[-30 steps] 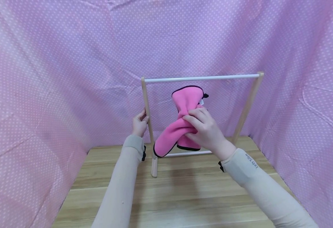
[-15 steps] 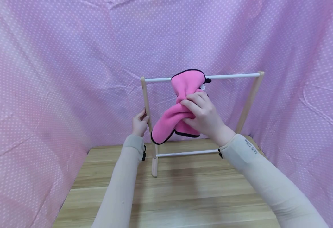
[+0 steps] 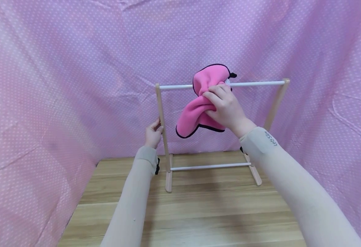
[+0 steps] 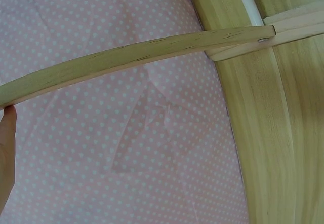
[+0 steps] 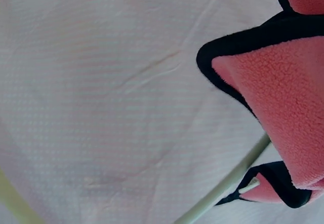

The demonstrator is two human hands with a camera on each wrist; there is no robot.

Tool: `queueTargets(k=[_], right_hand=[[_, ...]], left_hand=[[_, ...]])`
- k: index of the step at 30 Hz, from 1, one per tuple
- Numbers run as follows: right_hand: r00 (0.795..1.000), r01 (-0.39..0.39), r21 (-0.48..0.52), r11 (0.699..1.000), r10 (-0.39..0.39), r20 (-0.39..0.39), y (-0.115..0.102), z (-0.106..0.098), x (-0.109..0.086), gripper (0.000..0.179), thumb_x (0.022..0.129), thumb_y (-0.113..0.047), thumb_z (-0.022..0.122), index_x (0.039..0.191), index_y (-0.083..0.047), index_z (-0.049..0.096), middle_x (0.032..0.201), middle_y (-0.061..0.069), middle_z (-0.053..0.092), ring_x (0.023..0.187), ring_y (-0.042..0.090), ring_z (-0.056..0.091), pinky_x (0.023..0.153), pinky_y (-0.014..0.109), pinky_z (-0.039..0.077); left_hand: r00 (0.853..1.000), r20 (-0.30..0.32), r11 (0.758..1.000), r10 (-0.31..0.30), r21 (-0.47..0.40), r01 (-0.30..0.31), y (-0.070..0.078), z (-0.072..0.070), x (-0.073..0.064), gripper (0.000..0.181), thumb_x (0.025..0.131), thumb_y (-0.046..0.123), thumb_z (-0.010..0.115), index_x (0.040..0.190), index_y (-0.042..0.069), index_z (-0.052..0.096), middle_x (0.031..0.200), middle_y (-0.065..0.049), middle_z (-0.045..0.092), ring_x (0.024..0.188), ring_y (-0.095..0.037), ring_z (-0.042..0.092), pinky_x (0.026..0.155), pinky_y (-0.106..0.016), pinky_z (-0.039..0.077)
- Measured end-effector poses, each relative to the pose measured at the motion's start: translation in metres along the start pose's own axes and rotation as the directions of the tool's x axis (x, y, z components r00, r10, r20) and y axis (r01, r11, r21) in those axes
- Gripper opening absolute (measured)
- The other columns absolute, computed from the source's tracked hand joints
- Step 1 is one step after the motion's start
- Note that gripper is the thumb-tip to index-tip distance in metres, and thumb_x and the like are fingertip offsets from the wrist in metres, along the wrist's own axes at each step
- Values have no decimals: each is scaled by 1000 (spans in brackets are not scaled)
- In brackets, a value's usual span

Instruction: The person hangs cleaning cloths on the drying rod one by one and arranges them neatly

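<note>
My right hand (image 3: pixel 226 104) grips a bunched pink fleece cloth (image 3: pixel 191 115) with black edging and a small white tag, pinching it near its middle. In the head view the cloth overlaps the white top bar (image 3: pixel 257 83) of a wooden rack, its upper part above the bar and its lower flaps hanging in front. The right wrist view shows fuzzy pink folds (image 5: pixel 288 102) and the bar passing behind them. At the rack's left post (image 3: pixel 163 120), my left hand (image 3: pixel 153 134) holds the wood between thumb and fingers. One finger (image 4: pixel 6 148) meets the post's edge in the left wrist view.
The rack stands on a wood-grain table (image 3: pixel 183 219), with a lower white bar (image 3: pixel 211 167) and two feet, including the right foot (image 3: pixel 256 176). A pink polka-dot curtain (image 3: pixel 106 68) surrounds the table at the back and both sides.
My right hand has raised the pink cloth from below the top bar up to it, then slightly right. The left hand stays at the post.
</note>
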State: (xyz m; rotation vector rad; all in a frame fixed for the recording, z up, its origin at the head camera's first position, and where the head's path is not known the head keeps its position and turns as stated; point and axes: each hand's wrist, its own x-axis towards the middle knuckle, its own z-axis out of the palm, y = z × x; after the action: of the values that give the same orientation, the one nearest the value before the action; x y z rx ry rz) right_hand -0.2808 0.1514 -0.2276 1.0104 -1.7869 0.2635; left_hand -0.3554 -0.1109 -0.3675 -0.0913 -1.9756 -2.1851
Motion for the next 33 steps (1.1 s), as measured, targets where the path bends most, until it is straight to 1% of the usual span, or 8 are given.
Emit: queueTargets(k=[4,10,15,18,23,30,31,33], right_hand=[[998,-33,-26,999,34,57,13,1,-5,36,68,2,71,103,4,64,101,21,59,94,40,50,94,47,43],[990,-78,-44,996,82,116,33,-1,-9,34,69,5,69,102,5,62,100,22,59,93,41,50,90,48,43],[973,-125,-86,988,139,182,45,-1,-13,36,69,5,69,104,7,62,104,24,60,96,42,50,92,49,43],[955,-171,-115,979,193,224,49,-1,-15,39,69,5,69,108,8,60,109,26,60,101,43,51,98,49,41],[916,-270,-138,953,298,269,53,0,-19,43,70,3,68,112,6,58,115,24,58,111,44,48,104,52,38],[872,-335,-199,921,383,305,55,-1,-16,48,71,-4,69,117,-1,56,118,19,58,112,41,47,94,58,42],[863,-342,-209,916,395,315,55,-2,-15,49,71,-6,69,118,-1,55,120,18,57,113,40,47,93,58,42],[837,-363,-224,905,422,349,56,-3,-13,53,72,-8,70,122,-3,52,123,17,55,115,40,45,94,59,41]], left_hand=[[1000,-5,1000,1,3,-1,0,0,1,48,92,-12,47,137,3,43,140,-18,47,125,-30,51,103,-32,47],[1000,2,1000,7,-2,-7,0,1,1,48,92,-12,46,137,3,42,141,-18,47,126,-29,50,104,-32,45],[1000,-3,1000,7,-1,-7,1,0,-2,49,92,-12,46,138,3,41,141,-18,47,127,-28,49,105,-33,44],[1000,1,1000,3,0,-3,0,0,-3,49,92,-12,46,139,4,41,141,-19,47,127,-28,49,105,-33,44],[1000,5,1000,2,11,-2,-3,0,-7,48,93,-12,45,139,4,40,140,-21,47,127,-31,48,106,-35,44],[1000,-6,1000,13,18,-13,-2,2,-10,49,93,-11,45,139,5,41,139,-22,47,127,-32,49,106,-37,44],[1000,-8,1000,16,19,-16,-1,3,-10,49,93,-11,45,139,5,41,139,-21,47,127,-31,49,106,-36,43],[1000,-11,1000,21,16,-21,1,3,-11,49,93,-11,45,139,5,41,140,-21,47,127,-31,49,106,-36,43]])
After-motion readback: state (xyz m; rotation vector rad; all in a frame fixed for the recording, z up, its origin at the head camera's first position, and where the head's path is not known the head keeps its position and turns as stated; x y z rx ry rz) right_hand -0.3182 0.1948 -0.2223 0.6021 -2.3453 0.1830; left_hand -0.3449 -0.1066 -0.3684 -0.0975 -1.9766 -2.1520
